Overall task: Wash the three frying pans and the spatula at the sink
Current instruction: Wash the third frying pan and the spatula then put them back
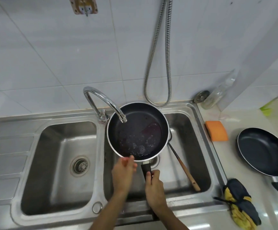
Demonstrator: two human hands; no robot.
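The pan (pixel 137 130) was held over the right basin of the sink (pixel 15 211), directly under the tap (pixel 105 100), whose spout ended just above the far-left part of the pan's floor. The pan's handle ran straight back from the tap toward the person, and the right hand (pixel 153 181) was clenched around that handle at its near end. The left hand (pixel 124 170) sat at the pan's near rim, just left of the handle root, with one fingertip reaching the rim. Blur made it impossible to tell whether it pinched the rim or only touched it.

Any tilt to pour would probably pivot on the handle's axis, with the right hand turning and the left hand steadying the rim.

The pan was dark inside with a pale metal rim. Its floor was wet, with bubbles pooled toward the side away from the tap. No stream from the spout could be made out.

The spatula (pixel 186 171) lay in the same basin, right of the tap and nearer the person, its wooden handle slanting away to the right. A second pan (pixel 262 150) rested on the bench (pixel 244 117) far right of the tap, looking clean and dry. A third pan could not be made out.
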